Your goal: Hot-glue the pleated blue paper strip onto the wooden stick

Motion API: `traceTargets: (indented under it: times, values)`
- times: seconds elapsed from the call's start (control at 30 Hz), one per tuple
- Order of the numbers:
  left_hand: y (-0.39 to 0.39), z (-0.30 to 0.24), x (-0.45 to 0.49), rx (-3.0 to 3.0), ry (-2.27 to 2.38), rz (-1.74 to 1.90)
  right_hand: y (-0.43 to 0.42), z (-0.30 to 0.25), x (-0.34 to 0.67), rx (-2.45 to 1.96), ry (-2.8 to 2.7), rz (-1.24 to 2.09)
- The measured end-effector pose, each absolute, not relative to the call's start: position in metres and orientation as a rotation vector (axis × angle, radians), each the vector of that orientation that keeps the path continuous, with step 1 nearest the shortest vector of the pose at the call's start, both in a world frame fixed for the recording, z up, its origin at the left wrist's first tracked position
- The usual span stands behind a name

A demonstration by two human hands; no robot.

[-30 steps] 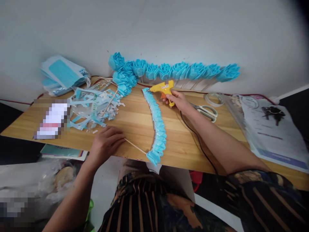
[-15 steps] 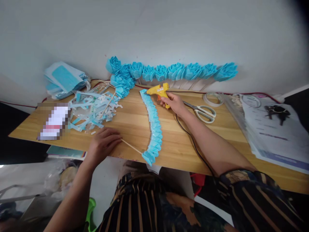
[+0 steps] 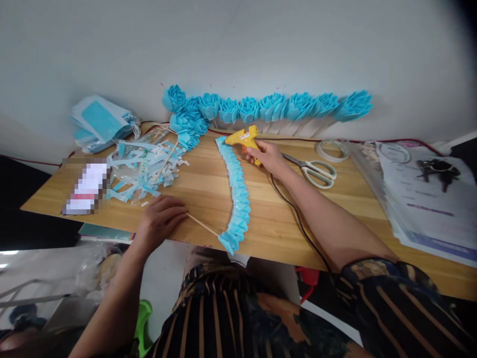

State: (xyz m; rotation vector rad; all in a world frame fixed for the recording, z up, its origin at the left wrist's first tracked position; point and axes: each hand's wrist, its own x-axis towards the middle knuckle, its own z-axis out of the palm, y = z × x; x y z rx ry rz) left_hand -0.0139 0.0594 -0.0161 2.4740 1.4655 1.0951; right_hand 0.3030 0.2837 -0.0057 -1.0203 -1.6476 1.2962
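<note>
A long pleated strip of light blue material (image 3: pixel 239 194) lies in a curve across the middle of the table. My left hand (image 3: pixel 161 221), at the front edge, pinches a thin wooden stick (image 3: pixel 203 223) whose other end meets the strip's near end. My right hand (image 3: pixel 268 158) is wrapped round a yellow glue gun (image 3: pixel 242 137). Its nozzle points left, at the strip's far end; whether it touches there I cannot tell. A black cord (image 3: pixel 298 214) runs from the gun toward the front edge.
Blue flowers on sticks (image 3: pixel 249 109) line the wall. Cut blue and white scraps (image 3: pixel 149 169), face masks (image 3: pixel 102 122) and a blurred phone (image 3: pixel 87 186) are on the left. Scissors (image 3: pixel 318 174), a tape roll (image 3: pixel 333 150), papers (image 3: pixel 428 209) and keys (image 3: pixel 439 171) lie on the right.
The glue gun has tilted and shifted slightly left and up, its nozzle still by the strip's far end. My left hand and the stick have hardly moved.
</note>
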Motion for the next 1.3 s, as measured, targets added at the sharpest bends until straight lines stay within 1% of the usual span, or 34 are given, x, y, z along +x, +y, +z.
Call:
traceTargets:
  times: [0.17, 0.47, 0.83, 1.13, 1.3]
  values:
    - [0.059, -0.016, -0.014, 2.489, 1.447, 1.098, 0.282, -0.002, 0.305, -1.003, -1.577, 1.349]
    - [0.058, -0.016, -0.013, 2.444, 1.473, 1.087, 0.281, -0.002, 0.302, -1.072, -1.636, 1.287]
    - [0.058, -0.015, -0.014, 2.452, 1.461, 1.081, 0.288, -0.002, 0.318, -0.896, -1.503, 1.493]
    - [0.058, -0.013, -0.013, 2.465, 1.465, 1.09, 0.283, 0.001, 0.321, -0.909, -1.673, 1.376]
    - [0.057, -0.014, -0.014, 2.479, 1.453, 1.074, 0.284, -0.001, 0.323, -0.942, -1.694, 1.37]
